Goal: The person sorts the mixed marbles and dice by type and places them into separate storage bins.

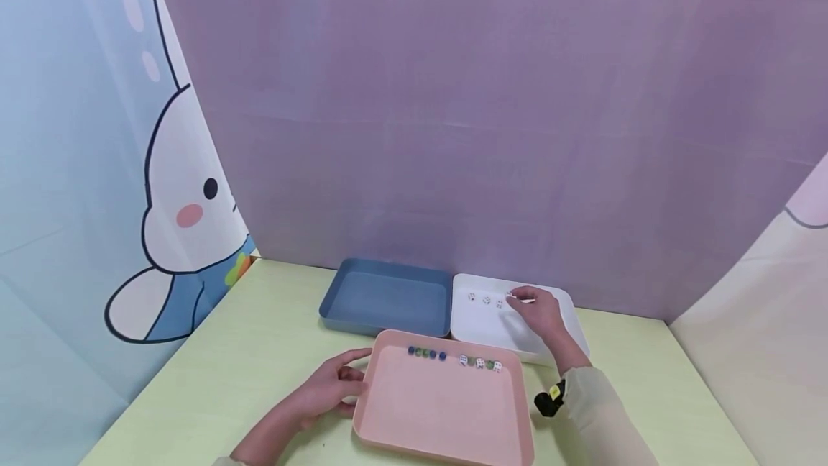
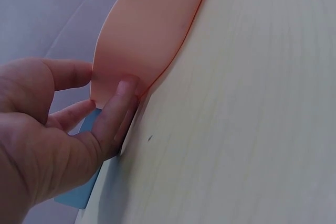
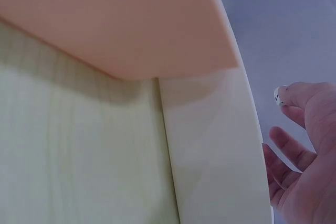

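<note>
A pink tray [image 1: 446,408] lies nearest me, with my left hand [image 1: 328,388] at its left side. In the left wrist view, fingertips [image 2: 126,85] of that hand rest against the tray's outer wall. Along the tray's far end runs a row of blue and green beads [image 1: 425,353], then white dice [image 1: 480,363] with green beads between them. My right hand [image 1: 540,313] is over the white tray [image 1: 511,329] behind, pinching a white die [image 3: 278,96] at its fingertips. Three more dice [image 1: 487,300] sit in a row inside the white tray, left of those fingers.
A blue tray [image 1: 391,300] with bare floor stands at the back left, beside the white one. The pink tray's far edge comes up close against both. A purple cloth [image 1: 485,128] rises behind the pale yellow table [image 1: 213,380], and printed curtains flank it.
</note>
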Action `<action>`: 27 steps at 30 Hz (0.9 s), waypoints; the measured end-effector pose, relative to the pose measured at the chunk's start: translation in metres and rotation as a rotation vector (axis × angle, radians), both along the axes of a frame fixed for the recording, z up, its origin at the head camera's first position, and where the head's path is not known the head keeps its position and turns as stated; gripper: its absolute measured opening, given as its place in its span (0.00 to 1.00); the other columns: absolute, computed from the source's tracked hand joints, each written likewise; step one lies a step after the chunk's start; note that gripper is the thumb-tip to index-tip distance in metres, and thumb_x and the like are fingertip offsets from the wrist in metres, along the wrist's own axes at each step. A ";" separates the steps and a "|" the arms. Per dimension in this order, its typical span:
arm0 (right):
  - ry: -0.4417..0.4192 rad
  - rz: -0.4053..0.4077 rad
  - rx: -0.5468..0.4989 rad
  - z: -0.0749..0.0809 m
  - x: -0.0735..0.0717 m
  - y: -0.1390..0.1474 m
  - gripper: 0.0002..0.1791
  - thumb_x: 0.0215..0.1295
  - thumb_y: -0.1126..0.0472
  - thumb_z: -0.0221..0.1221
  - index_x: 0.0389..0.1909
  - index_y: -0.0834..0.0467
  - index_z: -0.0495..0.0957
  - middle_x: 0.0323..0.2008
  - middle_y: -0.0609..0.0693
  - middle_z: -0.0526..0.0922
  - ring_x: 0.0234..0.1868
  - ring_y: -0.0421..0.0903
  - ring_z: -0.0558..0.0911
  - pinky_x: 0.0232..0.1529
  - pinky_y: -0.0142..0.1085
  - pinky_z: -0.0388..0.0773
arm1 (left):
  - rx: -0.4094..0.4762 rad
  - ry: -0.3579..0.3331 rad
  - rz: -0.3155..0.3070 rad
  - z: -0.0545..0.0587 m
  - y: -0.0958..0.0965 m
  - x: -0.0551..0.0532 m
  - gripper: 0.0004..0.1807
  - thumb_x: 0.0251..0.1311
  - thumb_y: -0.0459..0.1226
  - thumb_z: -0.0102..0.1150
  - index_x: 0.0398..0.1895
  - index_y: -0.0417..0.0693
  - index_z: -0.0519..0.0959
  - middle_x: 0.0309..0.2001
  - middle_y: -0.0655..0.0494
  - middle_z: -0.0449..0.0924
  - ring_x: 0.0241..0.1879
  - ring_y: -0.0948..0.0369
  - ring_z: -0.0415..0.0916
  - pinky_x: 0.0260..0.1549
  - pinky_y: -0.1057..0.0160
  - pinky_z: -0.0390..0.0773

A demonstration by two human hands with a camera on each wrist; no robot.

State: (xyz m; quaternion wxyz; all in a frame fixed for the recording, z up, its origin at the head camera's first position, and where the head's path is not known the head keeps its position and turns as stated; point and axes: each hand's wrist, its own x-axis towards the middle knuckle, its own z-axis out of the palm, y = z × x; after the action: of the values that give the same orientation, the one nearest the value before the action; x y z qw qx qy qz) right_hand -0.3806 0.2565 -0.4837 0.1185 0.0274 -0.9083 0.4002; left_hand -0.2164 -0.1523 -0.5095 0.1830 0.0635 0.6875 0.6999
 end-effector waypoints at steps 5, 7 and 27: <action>-0.014 -0.002 0.014 -0.003 -0.004 0.005 0.15 0.62 0.57 0.64 0.44 0.63 0.84 0.41 0.58 0.85 0.45 0.56 0.80 0.46 0.48 0.76 | 0.000 0.001 0.002 0.001 0.000 0.000 0.36 0.60 0.30 0.59 0.72 0.40 0.59 0.45 0.37 0.75 0.42 0.51 0.78 0.33 0.52 0.83; -0.018 -0.007 0.022 -0.006 -0.006 0.008 0.14 0.62 0.58 0.64 0.44 0.63 0.84 0.40 0.57 0.85 0.45 0.56 0.80 0.45 0.46 0.75 | -0.002 0.008 0.002 0.002 0.001 0.001 0.37 0.60 0.30 0.60 0.72 0.39 0.59 0.45 0.37 0.75 0.42 0.51 0.78 0.33 0.52 0.83; -0.031 -0.006 0.027 -0.019 -0.015 0.016 0.11 0.62 0.62 0.63 0.41 0.65 0.84 0.39 0.57 0.84 0.44 0.55 0.79 0.44 0.43 0.74 | 0.004 0.012 0.009 -0.002 0.001 0.000 0.36 0.61 0.30 0.60 0.72 0.39 0.59 0.44 0.37 0.74 0.42 0.51 0.77 0.33 0.52 0.84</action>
State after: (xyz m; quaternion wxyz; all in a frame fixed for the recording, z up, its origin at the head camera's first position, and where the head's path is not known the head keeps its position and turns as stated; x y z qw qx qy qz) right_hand -0.3951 0.2723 -0.5031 0.1055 0.0199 -0.9154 0.3880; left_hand -0.2166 -0.1511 -0.5116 0.1756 0.0648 0.6874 0.7017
